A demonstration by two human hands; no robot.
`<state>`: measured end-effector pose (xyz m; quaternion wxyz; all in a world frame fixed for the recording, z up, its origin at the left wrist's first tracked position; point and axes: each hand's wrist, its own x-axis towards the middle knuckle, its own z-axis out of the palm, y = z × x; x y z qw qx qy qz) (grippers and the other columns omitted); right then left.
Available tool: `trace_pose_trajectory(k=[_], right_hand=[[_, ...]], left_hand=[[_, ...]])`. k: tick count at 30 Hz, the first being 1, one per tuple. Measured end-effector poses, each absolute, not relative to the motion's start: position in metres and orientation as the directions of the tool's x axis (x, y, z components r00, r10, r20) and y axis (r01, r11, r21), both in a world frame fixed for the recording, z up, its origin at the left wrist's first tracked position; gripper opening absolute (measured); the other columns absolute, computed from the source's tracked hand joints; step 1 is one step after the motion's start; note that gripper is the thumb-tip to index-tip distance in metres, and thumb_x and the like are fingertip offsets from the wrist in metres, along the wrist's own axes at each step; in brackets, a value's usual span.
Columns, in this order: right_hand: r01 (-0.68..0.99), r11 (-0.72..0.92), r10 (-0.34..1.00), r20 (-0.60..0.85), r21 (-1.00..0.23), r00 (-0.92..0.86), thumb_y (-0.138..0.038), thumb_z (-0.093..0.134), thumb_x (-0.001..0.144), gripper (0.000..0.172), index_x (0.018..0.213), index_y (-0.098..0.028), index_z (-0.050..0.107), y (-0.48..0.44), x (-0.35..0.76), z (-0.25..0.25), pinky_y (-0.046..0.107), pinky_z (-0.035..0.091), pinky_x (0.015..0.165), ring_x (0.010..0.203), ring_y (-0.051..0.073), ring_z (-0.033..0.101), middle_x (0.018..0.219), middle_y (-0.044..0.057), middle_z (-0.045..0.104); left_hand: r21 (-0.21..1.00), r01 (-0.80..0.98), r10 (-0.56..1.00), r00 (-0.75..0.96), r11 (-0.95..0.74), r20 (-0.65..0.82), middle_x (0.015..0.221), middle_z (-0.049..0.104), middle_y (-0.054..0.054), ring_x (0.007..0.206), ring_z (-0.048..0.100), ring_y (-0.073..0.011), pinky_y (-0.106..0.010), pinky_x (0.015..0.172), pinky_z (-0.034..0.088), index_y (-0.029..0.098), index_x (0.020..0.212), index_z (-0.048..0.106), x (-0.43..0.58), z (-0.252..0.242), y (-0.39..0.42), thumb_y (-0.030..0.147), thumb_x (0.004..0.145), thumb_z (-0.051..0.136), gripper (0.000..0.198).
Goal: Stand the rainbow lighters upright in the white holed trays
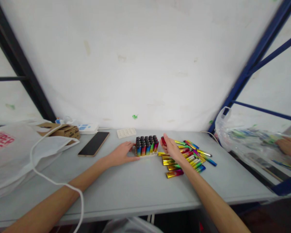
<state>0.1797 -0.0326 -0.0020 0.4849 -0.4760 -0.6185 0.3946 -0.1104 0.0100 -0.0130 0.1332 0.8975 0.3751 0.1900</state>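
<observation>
Rows of metallic rainbow lighters (145,147) with black tops stand upright in a low white tray (149,156). My left hand (123,152) grips the left end of this tray, thumb along the front and fingers behind. Just right of the rows, my right hand (170,147) pinches a red lighter (163,141) near the tray's right end. Under and beyond that hand lies a loose pile of shiny lighters (191,155) in gold, green, red and blue.
A second white tray (126,133) lies by the wall. To the left are a phone (94,144), a cardboard box (65,131), a white plastic bag (16,155) and a white cable (53,182). At right, another person's hand (289,147) reaches over a clear bag (244,134) beyond the blue frame.
</observation>
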Motion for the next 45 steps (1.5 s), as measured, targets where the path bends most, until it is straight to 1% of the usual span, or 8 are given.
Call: trace_pose_trajectory(k=[3, 9, 14, 21, 26, 32, 42, 45], right_hand=[[0.296, 0.336, 0.941, 0.302, -0.894, -0.153, -0.071, 0.036, 0.102, 0.056, 0.089, -0.022, 0.06, -0.044, 0.185, 0.012, 0.026, 0.037, 0.053, 0.056, 0.014, 0.045, 0.064, -0.004, 0.047], [0.567, 0.569, 0.822, 0.445, -0.596, -0.356, -0.057, 0.055, 0.102, 0.044, 0.081, -0.02, 0.067, -0.055, 0.191, 0.027, 0.031, 0.047, 0.079, 0.084, 0.02, 0.061, 0.088, 0.006, 0.066], [0.629, 0.533, 0.843, 0.422, -0.566, -0.334, -0.054, 0.055, 0.103, 0.045, 0.079, -0.019, 0.07, -0.051, 0.188, 0.019, 0.026, 0.041, 0.064, 0.066, 0.016, 0.058, 0.072, 0.002, 0.067], [0.649, 0.547, 0.836, 0.388, -0.529, -0.388, -0.045, 0.054, 0.106, 0.038, 0.086, -0.018, 0.071, -0.045, 0.185, 0.009, 0.024, 0.043, 0.062, 0.061, 0.015, 0.062, 0.07, 0.002, 0.072], [0.726, 0.574, 0.814, 0.357, -0.378, -0.459, -0.041, 0.053, 0.109, 0.029, 0.101, -0.019, 0.071, -0.041, 0.185, 0.009, 0.026, 0.046, 0.069, 0.073, 0.019, 0.07, 0.084, 0.006, 0.077], [0.886, 0.432, 0.881, 0.289, -0.169, -0.374, -0.047, 0.053, 0.108, 0.035, 0.115, -0.018, 0.071, -0.038, 0.182, 0.008, 0.028, 0.042, 0.067, 0.077, 0.025, 0.074, 0.087, 0.011, 0.079], [0.889, 0.448, 0.875, 0.248, -0.09, -0.416, -0.049, 0.052, 0.108, 0.038, 0.12, -0.019, 0.071, -0.041, 0.181, 0.012, 0.028, 0.041, 0.069, 0.083, 0.024, 0.075, 0.094, 0.012, 0.08], [0.914, 0.404, 0.891, 0.245, -0.045, -0.382, -0.055, 0.055, 0.105, 0.042, 0.103, -0.019, 0.076, -0.04, 0.174, 0.011, 0.028, 0.04, 0.067, 0.081, 0.025, 0.075, 0.089, 0.013, 0.08]], left_hand=[[0.363, 0.632, 0.724, 0.648, -0.685, 0.236, 0.098, 0.068, -0.012, 0.092, 0.066, -0.0318, -0.04, 0.083, 0.052, 0.016, 0.104, 0.068, -0.111, -0.014, 0.01, 0.071, 0.085, 0.066, 0.058], [0.374, 0.624, 0.722, 0.649, -0.686, 0.241, 0.097, 0.069, -0.01, 0.09, 0.066, -0.0307, -0.038, 0.081, 0.052, 0.016, 0.109, 0.069, -0.111, -0.016, 0.011, 0.072, 0.084, 0.067, 0.061], [0.382, 0.632, 0.733, 0.639, -0.674, 0.235, 0.096, 0.069, -0.011, 0.09, 0.066, -0.0309, -0.038, 0.081, 0.052, 0.016, 0.107, 0.069, -0.11, -0.016, 0.011, 0.073, 0.083, 0.067, 0.062], [0.384, 0.626, 0.727, 0.647, -0.678, 0.23, 0.098, 0.07, -0.01, 0.09, 0.066, -0.0307, -0.038, 0.081, 0.052, 0.016, 0.113, 0.069, -0.112, -0.015, 0.011, 0.072, 0.083, 0.068, 0.063], [0.373, 0.623, 0.72, 0.654, -0.687, 0.233, 0.1, 0.07, -0.011, 0.091, 0.067, -0.0311, -0.038, 0.083, 0.052, 0.016, 0.114, 0.069, -0.112, -0.016, 0.011, 0.071, 0.084, 0.068, 0.063], [0.393, 0.613, 0.721, 0.646, -0.685, 0.25, 0.1, 0.071, -0.01, 0.09, 0.067, -0.031, -0.039, 0.083, 0.052, 0.016, 0.114, 0.069, -0.112, -0.016, 0.011, 0.07, 0.083, 0.07, 0.062], [0.393, 0.619, 0.727, 0.637, -0.68, 0.256, 0.094, 0.07, -0.009, 0.087, 0.066, -0.0296, -0.037, 0.08, 0.052, 0.018, 0.103, 0.07, -0.112, -0.016, 0.012, 0.074, 0.081, 0.069, 0.061], [0.401, 0.613, 0.726, 0.637, -0.681, 0.26, 0.095, 0.07, -0.009, 0.087, 0.066, -0.029, -0.037, 0.08, 0.052, 0.018, 0.103, 0.07, -0.112, -0.016, 0.012, 0.075, 0.081, 0.068, 0.061]])
